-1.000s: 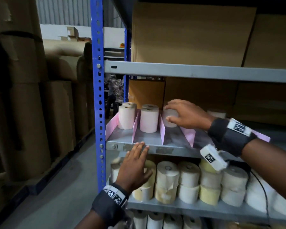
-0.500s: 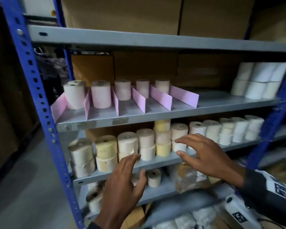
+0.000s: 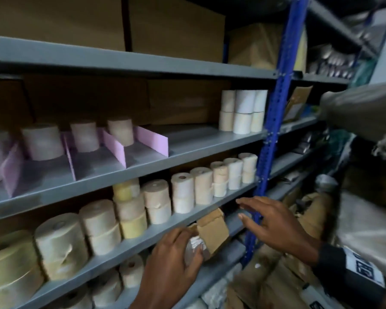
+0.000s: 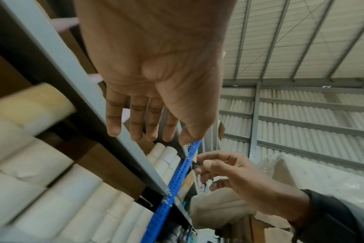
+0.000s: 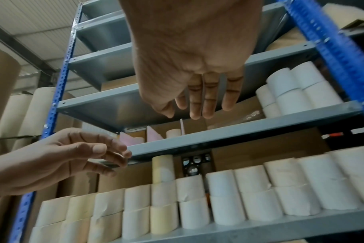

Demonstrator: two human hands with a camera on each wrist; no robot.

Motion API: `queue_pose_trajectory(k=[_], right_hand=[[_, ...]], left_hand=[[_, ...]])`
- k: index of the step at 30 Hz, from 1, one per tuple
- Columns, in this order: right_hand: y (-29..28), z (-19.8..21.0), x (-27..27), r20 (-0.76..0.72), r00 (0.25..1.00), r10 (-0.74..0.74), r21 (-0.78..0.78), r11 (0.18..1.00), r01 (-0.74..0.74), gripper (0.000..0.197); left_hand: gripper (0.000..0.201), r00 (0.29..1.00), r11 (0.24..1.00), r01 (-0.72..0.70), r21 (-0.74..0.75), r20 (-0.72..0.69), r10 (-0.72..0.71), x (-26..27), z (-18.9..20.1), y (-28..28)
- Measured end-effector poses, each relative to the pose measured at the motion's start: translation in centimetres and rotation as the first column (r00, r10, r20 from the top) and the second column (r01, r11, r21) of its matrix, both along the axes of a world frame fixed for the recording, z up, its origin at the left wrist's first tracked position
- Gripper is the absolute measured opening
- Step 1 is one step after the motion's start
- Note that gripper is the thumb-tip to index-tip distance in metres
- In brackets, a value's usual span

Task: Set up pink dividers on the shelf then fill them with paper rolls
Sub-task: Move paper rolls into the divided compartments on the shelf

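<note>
Several pink dividers stand on the grey shelf in the head view, with a paper roll at the back of each slot between them. The bay right of the last divider is bare. My left hand is two shelves lower, fingers relaxed against an open cardboard box; it holds nothing I can make out. My right hand hovers just right of the box, fingers spread and empty. The wrist views show the left fingers and right fingers straight.
Stacked cream and yellow rolls fill the shelf under the dividers. White rolls stand at the right end of the divider shelf beside a blue upright. Brown wrapped bundles lie at the lower right.
My right hand left the roll on the divider shelf. Both hands dropped and moved right to the lower shelves by the cardboard box. The head view swung right.
</note>
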State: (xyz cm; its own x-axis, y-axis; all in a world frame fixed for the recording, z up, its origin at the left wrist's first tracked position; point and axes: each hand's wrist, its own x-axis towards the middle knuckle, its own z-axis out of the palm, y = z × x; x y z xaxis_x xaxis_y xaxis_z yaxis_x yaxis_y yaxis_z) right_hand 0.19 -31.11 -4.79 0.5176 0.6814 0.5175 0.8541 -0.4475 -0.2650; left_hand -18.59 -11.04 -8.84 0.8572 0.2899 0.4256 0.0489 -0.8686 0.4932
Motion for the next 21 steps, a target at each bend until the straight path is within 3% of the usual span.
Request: queue_pose_trajectory(k=[4,11,21], right_hand=[[-2.3,1.5,7.3,0.014,0.995,-0.097,0.046,0.994,0.097,0.048],[-2.4,8.4,19.6,-0.008,0.994,-0.113,0.184,0.976,0.113,0.040],[0.6,14.1,32.5,-0.027,0.989,-0.148,0.212,0.966,0.150,0.042]], left_hand=[[0.044,0.997,0.998,0.065,0.001,0.038,-0.065,8.5,2.2,-2.2],[0.030,0.982,1.000,-0.005,0.022,0.191,0.000,22.8,9.3,-2.5],[0.040,0.960,0.994,-0.073,-0.087,0.264,0.094,35.8,13.2,-1.9]])
